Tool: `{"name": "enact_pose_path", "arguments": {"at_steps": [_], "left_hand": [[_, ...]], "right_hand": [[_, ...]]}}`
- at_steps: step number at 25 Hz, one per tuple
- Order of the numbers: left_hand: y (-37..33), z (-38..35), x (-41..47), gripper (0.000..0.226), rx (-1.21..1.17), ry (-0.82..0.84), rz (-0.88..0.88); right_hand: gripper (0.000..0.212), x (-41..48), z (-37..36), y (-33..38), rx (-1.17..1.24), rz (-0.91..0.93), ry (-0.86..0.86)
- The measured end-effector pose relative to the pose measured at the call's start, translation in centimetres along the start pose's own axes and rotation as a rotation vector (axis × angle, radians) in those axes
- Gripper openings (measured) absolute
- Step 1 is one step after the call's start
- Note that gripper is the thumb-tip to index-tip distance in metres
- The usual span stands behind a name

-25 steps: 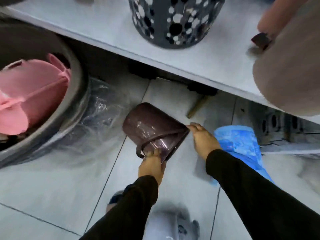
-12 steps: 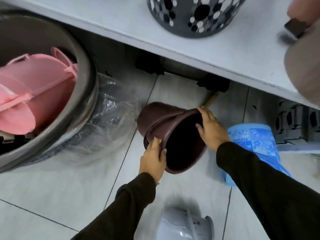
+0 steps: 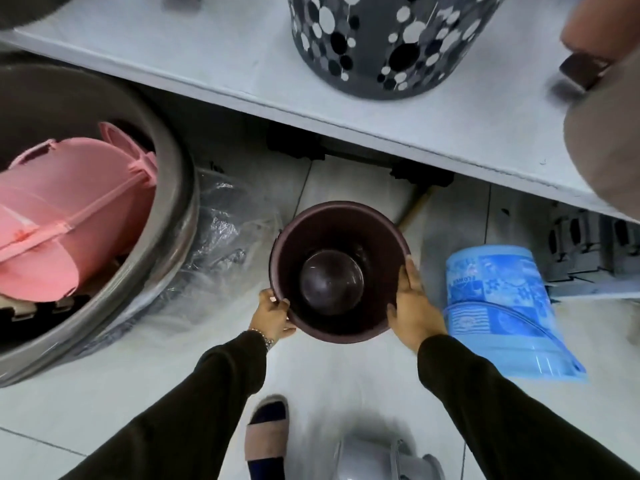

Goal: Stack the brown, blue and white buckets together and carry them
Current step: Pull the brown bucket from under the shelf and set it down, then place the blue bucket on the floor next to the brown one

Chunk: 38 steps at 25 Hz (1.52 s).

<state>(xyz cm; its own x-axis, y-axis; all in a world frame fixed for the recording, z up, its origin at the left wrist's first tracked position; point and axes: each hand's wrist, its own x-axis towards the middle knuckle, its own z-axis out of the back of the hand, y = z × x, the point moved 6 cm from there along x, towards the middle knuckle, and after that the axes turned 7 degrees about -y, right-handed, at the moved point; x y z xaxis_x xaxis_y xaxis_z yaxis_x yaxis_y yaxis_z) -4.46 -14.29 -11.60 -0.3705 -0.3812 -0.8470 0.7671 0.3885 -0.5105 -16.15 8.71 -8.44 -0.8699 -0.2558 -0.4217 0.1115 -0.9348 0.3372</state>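
Note:
The brown bucket [image 3: 337, 233] stands upright over the tiled floor, its mouth facing up at me. My left hand [image 3: 272, 315] grips its near-left rim and my right hand [image 3: 412, 306] grips its right rim. A blue patterned bucket [image 3: 502, 306] lies on its side on the floor just right of my right hand. Part of a white bucket [image 3: 381, 459] shows at the bottom edge, blurred, near my foot.
A large grey tub [image 3: 173, 188] holding pink buckets [image 3: 69, 209] sits at the left, with crumpled clear plastic [image 3: 221, 237] beside it. A white shelf [image 3: 242, 64] runs overhead with a grey spotted basket [image 3: 381, 46]. My sandalled foot [image 3: 266, 434] is below.
The brown bucket went from lying upside-down and tilted to upright with its mouth up. Both hands shifted onto opposite sides of its rim. The view moved closer.

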Motion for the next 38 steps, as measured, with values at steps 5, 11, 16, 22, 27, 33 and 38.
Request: {"name": "enact_pose_path", "arguments": {"at_steps": [5, 11, 16, 22, 27, 33, 38], "left_hand": [[-2.4, 0.7, -0.1, 0.049, 0.641, -0.238, -0.180], [-4.9, -6.2, -7.5, 0.070, 1.116, -0.240, -0.873], [0.1, -18.7, -12.0, 0.060, 1.117, 0.109, -1.000], [12.3, -34.1, -11.9, 0.059, 1.060, 0.287, -0.741], [14.7, -38.4, -11.4, 0.037, 0.931, 0.057, -0.698], [6.4, -39.9, -14.6, 0.015, 0.911, -0.077, -0.894], [5.0, -40.8, -13.2, 0.016, 0.452, -0.002, -0.363]], "right_hand": [[0.079, -0.4, 1.1, 0.0, -0.015, 0.022, -0.058], [0.074, -4.3, 2.5, -7.7, -0.093, -0.077, -0.121], [0.080, -9.4, 6.6, -21.1, -0.230, -0.226, -0.183], [0.065, -10.1, 6.7, -38.2, -0.125, -0.357, 0.004], [0.028, -9.5, 6.1, -41.4, -0.059, -0.225, -0.035], [0.041, -8.5, 15.8, -42.5, 0.195, -0.198, -0.388], [0.087, -9.0, 15.5, -43.4, 0.345, -0.299, -0.169]]}}
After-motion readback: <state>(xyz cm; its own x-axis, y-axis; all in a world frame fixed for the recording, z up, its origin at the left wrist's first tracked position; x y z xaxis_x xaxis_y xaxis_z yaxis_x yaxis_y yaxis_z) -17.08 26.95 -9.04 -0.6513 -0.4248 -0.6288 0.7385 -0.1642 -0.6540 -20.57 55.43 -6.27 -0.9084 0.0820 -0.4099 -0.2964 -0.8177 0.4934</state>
